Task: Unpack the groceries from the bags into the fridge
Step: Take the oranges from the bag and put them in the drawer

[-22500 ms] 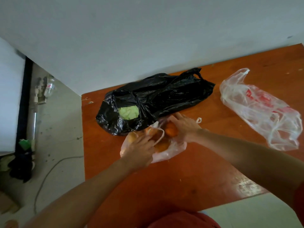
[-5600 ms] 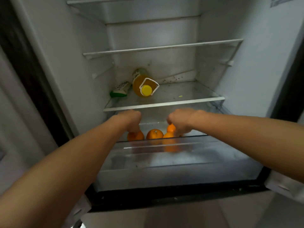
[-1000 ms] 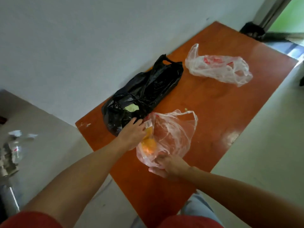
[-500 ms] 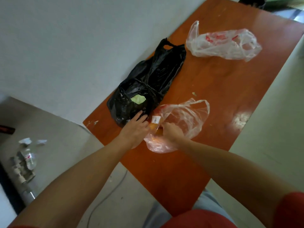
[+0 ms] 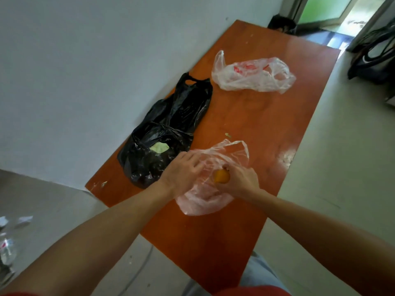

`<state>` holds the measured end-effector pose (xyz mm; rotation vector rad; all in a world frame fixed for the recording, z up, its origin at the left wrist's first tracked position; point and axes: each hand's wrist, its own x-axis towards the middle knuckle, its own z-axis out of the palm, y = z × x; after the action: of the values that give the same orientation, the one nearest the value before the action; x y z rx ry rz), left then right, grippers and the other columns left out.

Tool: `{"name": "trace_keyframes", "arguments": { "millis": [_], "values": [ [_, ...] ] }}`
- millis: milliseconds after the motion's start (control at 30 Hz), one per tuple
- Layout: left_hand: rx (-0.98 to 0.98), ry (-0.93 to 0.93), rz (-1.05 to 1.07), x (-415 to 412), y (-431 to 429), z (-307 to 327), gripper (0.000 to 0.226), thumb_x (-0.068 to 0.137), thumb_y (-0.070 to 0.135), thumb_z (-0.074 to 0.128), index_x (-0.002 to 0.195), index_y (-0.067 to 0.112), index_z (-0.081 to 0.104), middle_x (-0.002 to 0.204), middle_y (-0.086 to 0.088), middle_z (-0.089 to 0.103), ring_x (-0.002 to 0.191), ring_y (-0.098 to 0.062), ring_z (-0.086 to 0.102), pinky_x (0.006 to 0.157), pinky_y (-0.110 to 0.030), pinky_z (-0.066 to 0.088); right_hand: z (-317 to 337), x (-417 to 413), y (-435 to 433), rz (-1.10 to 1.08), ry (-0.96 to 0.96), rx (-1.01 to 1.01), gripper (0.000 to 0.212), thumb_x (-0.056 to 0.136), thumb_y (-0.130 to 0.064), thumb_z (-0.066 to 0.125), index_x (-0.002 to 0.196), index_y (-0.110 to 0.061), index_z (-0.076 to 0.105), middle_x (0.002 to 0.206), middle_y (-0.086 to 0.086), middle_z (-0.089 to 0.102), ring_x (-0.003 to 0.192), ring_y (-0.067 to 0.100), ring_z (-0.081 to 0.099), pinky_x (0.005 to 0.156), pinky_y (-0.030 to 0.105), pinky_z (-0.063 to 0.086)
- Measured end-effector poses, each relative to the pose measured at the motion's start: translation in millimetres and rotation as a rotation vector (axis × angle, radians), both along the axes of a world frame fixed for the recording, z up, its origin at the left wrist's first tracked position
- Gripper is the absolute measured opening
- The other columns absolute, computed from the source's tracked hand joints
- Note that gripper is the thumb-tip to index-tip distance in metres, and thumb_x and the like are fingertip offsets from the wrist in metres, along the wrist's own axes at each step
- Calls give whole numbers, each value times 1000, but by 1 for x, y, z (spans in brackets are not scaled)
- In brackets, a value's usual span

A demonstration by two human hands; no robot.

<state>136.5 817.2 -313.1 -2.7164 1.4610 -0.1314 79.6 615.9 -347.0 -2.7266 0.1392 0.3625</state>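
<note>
Hands at work on a thin clear plastic bag [image 5: 205, 197] lying on an orange-brown table [image 5: 252, 124] set against a pale wall [image 5: 85, 60]. The right hand [image 5: 242, 181] has its fingers curled around an orange [image 5: 221, 176], holding it at the bag's crumpled mouth; whether the fruit is fully clear of the plastic cannot be told, as the film is transparent and creased there. The left hand [image 5: 181, 174] rests palm-down on the near-left part of the same bag, fingers loosely spread and bent, pressing the plastic to the table. Just beside the left hand, toward the wall, lies a black plastic bag [image 5: 171, 129], its opening showing a pale green leafy item [image 5: 159, 148], possibly a cabbage. Farther along the table, apart from both other bags, lies a second clear bag [image 5: 252, 75] with red print, slumped and flattened. A small pale scrap [image 5: 228, 135] sits on the tabletop between the black bag and the near clear bag. The fridge is not in view.
</note>
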Motion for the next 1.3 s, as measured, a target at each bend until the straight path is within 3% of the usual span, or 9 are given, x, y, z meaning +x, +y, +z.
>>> {"name": "trace_keyframes", "arguments": {
  "millis": [167,300,433,567,733,867,1000,1167,1300],
  "values": [
    [149,111,-220,-4,-65,-15,29,83,31,67,107,14,67,109,-4,66,107,-24,58,101,-39,43,-3,11,-42,-61,56,84,74,72,-53,72,135,-25,46,127,7,47,110,30,53,84,38,46],
    [426,178,-30,10,-67,-26,37,95,29,53,129,17,55,134,-7,51,125,-26,44,104,-39,38,-17,17,-44,89,24,93,73,72,-65,66,131,-25,48,132,8,39,115,29,47,86,44,51],
    [585,79,-31,20,-33,-31,50,92,38,27,127,15,55,134,-16,47,124,-36,40,107,-53,29,-36,18,-42,187,34,56,60,81,-55,63,128,-20,48,128,8,38,120,30,42,79,40,52],
    [642,162,77,22,-10,-40,64,90,35,53,146,15,27,147,-17,31,134,-36,31,110,-50,29,-51,20,-44,251,79,51,63,78,-48,68,127,-18,44,131,8,40,124,30,40,81,41,52],
    [548,322,173,19,-10,-54,82,89,34,61,151,20,9,147,-8,31,134,-27,34,109,-43,33,-63,24,-47,297,95,72,70,73,-45,73,130,-20,41,134,5,41,128,29,39,80,42,53],
    [508,397,138,8,-22,-63,90,88,28,65,153,25,3,134,-8,37,118,-23,42,98,-36,42,-64,28,-47,308,119,87,76,72,-43,76,133,-20,38,141,4,39,133,26,33,92,40,49],
    [455,441,170,1,-27,-58,89,87,26,67,153,21,7,135,-8,35,119,-22,40,98,-32,41,-57,32,-49,285,149,114,76,73,-49,75,133,-22,38,143,3,40,132,26,37,95,40,47],
    [287,436,135,-1,-24,-42,76,80,32,67,143,17,28,140,-6,35,126,-24,39,98,-34,42,-22,24,-52,163,15,134,76,70,-67,52,132,-24,43,129,2,54,103,29,59,76,38,50],
    [173,372,74,-1,-37,-17,70,74,40,72,133,17,40,128,-5,47,116,-25,50,88,-37,52,18,9,-64,96,-75,64,70,70,-48,72,131,-28,43,117,0,57,96,26,61,69,32,45]
  ]
}}
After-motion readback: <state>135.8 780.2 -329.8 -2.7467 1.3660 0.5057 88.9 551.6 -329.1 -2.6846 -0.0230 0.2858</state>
